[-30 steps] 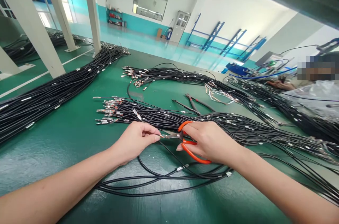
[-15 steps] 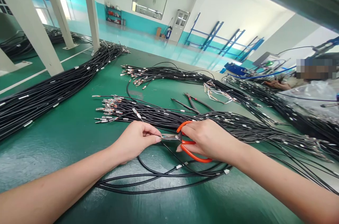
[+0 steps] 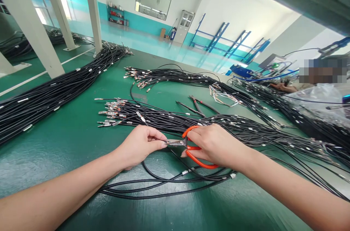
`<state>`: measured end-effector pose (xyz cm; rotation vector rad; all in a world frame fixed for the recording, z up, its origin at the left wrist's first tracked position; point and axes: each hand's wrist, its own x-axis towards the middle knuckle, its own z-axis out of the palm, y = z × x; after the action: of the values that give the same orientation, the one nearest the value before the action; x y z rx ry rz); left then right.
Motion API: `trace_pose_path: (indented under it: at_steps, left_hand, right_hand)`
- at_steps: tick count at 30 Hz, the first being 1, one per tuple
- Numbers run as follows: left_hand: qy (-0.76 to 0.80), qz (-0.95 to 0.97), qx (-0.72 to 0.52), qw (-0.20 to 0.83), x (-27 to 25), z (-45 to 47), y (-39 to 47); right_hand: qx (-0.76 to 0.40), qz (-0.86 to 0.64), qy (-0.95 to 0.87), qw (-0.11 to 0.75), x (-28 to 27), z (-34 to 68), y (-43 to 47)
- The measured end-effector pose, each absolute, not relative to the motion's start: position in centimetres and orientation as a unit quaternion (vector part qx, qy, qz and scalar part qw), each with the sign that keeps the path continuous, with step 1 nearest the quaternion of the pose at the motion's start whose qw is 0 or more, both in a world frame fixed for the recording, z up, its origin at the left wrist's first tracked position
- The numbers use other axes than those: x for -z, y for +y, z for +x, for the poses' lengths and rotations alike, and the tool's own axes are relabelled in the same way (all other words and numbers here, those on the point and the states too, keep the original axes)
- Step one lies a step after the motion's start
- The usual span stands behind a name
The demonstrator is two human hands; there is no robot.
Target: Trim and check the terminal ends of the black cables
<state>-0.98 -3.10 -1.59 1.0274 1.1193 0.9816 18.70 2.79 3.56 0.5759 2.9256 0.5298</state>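
Note:
My left hand [image 3: 144, 144] pinches the end of a black cable [image 3: 147, 168] between thumb and fingers. From there the cable curves down to a loose loop on the green table [image 3: 82, 158]. My right hand [image 3: 213, 143] grips orange-handled scissors [image 3: 195, 156], with the fingers through the loops. The blades point left and meet the cable end at my left fingertips, which hide the exact spot. Behind both hands lies a bundle of black cables [image 3: 153, 116] with white labels and metal terminals at its left end.
Pliers [image 3: 203, 106] lie behind the bundle, near some stripped wires [image 3: 222, 96]. More cable bundles lie farther back [image 3: 175, 77] and at left [image 3: 57, 90]. White posts [image 3: 94, 12] rise at the left. A co-worker's hand [image 3: 284, 87] shows at the far right, beside a plastic bag [image 3: 314, 101].
The scissor blades look more closed at my left fingertips. Both hands stay in nearly the same place, and the view shifts slightly.

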Motion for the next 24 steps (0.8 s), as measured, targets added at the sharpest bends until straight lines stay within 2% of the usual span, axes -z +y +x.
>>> trace_pose_path:
  at_steps: [6,13,24]
  left_hand:
    - [0.476,0.451,-0.431,0.62,1.5,-1.1,-3.2]
    - [0.458,0.48,-0.435,0.609,1.4,-1.3,-3.3]
    - [0.459,0.451,-0.421,0.639,1.6,-1.1,-3.4]
  right_hand:
    - [-0.165,0.198,0.965,0.051,-3.6,18.7,2.7]
    - [-0.087,0.252,0.963,0.026,-4.8,19.0,2.4]
    - [-0.054,0.247,0.965,0.07,-5.1,18.4,2.1]
